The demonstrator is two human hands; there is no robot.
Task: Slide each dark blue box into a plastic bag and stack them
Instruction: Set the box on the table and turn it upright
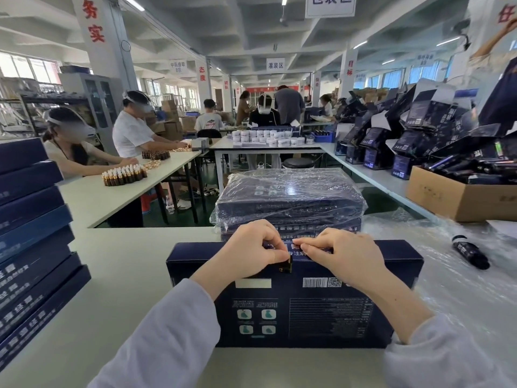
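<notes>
Our grey sleeves [173, 340] reach in from the bottom edge, and both wrists cross over the dark blue box [307, 312]. It lies flat on the white table [126, 275] right in front of us, its printed back face up with barcode and square code showing. It wears no bag.

Both our hands sit on the box's far long edge, near its middle and almost touching each other. Our left hand [254, 250] is curled, its thumb and forefinger pinching a small dark piece [286, 266] with a gold-coloured rim that stands against the box's top face. Our right hand [347, 253] is curled too, its fingertips [306, 241] pressed together at the box's far edge. We cannot tell whether they hold the edge itself or something thin upon it.

Just beyond our knuckles stands the bagged stack [291, 197], several dark boxes under crinkled clear plastic, close behind the box we hold. At our left rises a leaning pile of bare boxes [33, 233]. To the right, clear plastic film [461, 289] is spread over the table, with a dark tube [471, 253] lying on it and a cardboard carton [458, 197] farther back.
</notes>
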